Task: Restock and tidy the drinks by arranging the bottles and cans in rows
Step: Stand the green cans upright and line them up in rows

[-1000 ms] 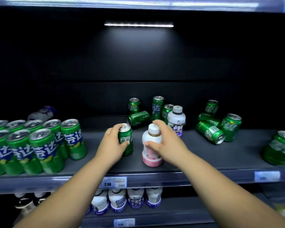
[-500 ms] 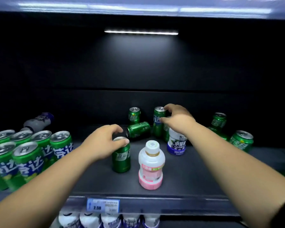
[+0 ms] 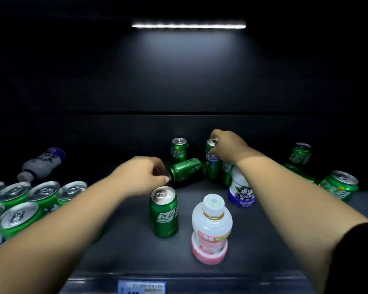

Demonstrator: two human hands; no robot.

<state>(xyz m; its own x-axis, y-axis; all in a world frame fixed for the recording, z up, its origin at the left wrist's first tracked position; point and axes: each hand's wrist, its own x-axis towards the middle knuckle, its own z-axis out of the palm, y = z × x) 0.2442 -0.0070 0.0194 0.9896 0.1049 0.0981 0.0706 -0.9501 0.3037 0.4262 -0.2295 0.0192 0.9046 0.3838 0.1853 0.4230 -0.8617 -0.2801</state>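
tall can (image 3: 212, 160) under right hand (image 3: 229, 146)

Tipped can (image 3: 186, 169) blocks rear; shelf (image 3: 123, 240) front open.

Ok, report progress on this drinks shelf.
Done: green cans stand in rows at left. In hand: right hand grips a tall can; left hand reaches the tipped can. Left: the loose pink bottle, the fallen purple bottle.

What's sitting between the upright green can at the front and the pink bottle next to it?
Nothing: in the head view only bare dark shelf shows between the green can and the pink bottle. They stand apart, not touching.
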